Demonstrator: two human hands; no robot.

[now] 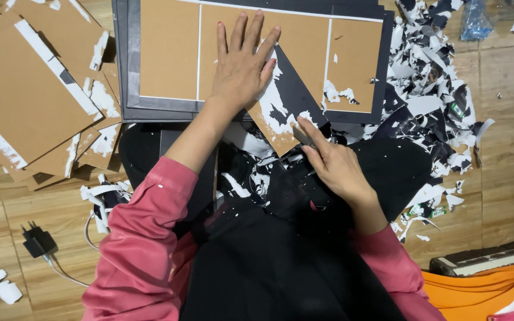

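Wooden floor under me, left hand spread flat, fingers released, pinning the brown cardboard panel with torn black-and-white paper at centre, right hand pinching a small grey scraper blade at its near edge; I'd judge it stiff, light, best held by edges.

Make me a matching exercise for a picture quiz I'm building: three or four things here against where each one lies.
1. black plug adapter with white cable
2. stack of stripped brown cardboard panels
3. heap of torn black-and-white paper scraps
4. orange cloth

a. upper right
b. lower left floor
c. bottom right corner
d. upper left

Pairs: 1-b, 2-d, 3-a, 4-c
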